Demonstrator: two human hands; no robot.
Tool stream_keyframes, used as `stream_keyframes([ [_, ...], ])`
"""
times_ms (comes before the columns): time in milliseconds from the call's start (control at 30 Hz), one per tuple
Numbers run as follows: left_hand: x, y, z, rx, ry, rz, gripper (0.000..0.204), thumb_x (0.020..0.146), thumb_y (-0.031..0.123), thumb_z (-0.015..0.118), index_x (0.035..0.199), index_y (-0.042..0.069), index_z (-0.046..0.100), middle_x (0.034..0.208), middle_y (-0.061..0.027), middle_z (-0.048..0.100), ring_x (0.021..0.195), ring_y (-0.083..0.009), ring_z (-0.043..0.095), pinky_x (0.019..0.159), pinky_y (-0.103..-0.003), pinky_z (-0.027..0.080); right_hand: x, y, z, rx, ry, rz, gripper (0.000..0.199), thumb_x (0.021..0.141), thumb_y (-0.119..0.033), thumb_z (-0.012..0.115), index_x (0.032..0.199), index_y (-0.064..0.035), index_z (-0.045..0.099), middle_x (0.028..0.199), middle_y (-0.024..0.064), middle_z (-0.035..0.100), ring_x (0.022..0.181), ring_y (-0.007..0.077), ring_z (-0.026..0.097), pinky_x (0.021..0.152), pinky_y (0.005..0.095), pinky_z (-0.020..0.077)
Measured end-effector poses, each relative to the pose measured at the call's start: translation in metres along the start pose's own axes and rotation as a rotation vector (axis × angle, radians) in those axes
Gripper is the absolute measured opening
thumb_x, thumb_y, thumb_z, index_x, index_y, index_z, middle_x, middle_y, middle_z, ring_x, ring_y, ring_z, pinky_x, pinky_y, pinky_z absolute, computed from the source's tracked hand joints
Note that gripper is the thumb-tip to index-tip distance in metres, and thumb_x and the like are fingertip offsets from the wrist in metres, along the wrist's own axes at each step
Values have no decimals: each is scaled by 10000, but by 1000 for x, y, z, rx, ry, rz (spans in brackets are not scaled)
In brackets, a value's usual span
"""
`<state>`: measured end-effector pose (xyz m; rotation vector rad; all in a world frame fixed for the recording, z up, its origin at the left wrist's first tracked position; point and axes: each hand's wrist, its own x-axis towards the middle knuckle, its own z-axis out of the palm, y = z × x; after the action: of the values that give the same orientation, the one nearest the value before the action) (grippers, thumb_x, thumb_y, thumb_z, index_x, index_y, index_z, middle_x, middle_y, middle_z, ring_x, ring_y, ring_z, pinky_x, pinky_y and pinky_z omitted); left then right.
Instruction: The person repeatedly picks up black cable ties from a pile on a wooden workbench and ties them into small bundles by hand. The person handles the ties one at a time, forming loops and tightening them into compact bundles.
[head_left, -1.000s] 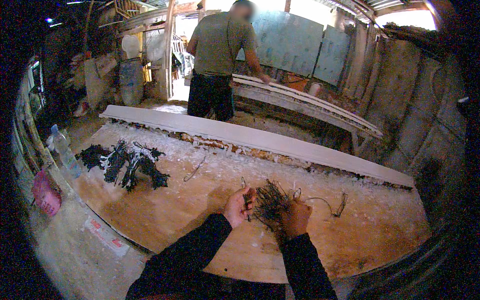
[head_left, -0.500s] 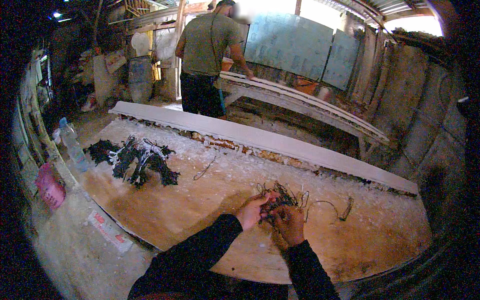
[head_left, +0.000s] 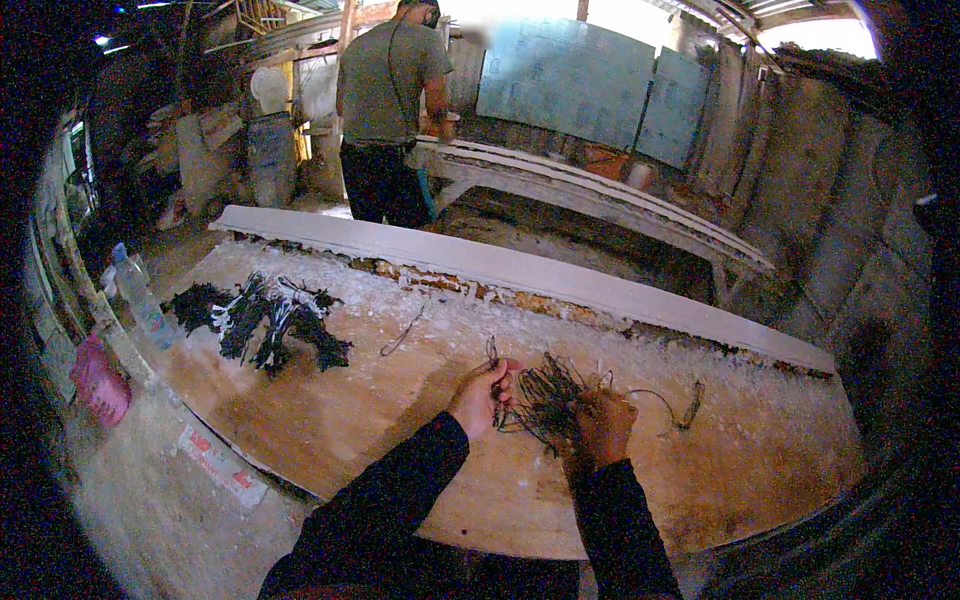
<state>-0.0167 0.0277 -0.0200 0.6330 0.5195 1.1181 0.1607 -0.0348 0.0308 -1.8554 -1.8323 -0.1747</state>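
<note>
A tangled bundle of thin, dark wire-like strands (head_left: 548,395) is spread over the wooden tabletop (head_left: 400,365), nearest the person-side middle. My right hand (head_left: 604,425) is closed around the bundle's right side. To its left, my left hand (head_left: 480,400) pinches a small looped strand (head_left: 491,350) that sticks up above the fingers. Some strands lie between the two hands. Off to the right rests a loose bent strand (head_left: 688,410), and another single strand (head_left: 402,332) lies farther left. Several black-and-white bundles (head_left: 265,318) are heaped on the table's left part.
A long white moulding (head_left: 520,265) runs along the table's far edge, with white crumbs before it. A plastic bottle (head_left: 140,295) and a pink bag (head_left: 100,378) are at the left. Beyond, a person (head_left: 385,110) stands at a long bench (head_left: 590,195).
My hands have moved apart, the left drawing leftward with a small strand and the right shifting right with the bundle. The bundle now fans out between them. The view has shifted slightly.
</note>
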Motion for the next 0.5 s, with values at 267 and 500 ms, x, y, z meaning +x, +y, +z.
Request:
stream_keyframes([
  [267, -3, 5, -7, -44, -78, -22, 237, 853, 265, 471, 980, 68, 507, 626, 53, 355, 503, -40, 318, 427, -189, 280, -5, 2, 7, -14, -22, -29, 204, 656, -286, 645, 788, -132, 623, 817, 69, 595, 777, 265, 545, 711, 403, 335],
  [500, 4, -8, -10, -32, 40, -58, 300, 827, 301, 521, 1050, 100, 516, 675, 72, 373, 521, -28, 324, 413, -168, 261, -7, -15, -6, 194, 130, -94, 162, 636, -213, 657, 762, -118, 619, 733, 52, 607, 729, 251, 561, 695, 382, 348],
])
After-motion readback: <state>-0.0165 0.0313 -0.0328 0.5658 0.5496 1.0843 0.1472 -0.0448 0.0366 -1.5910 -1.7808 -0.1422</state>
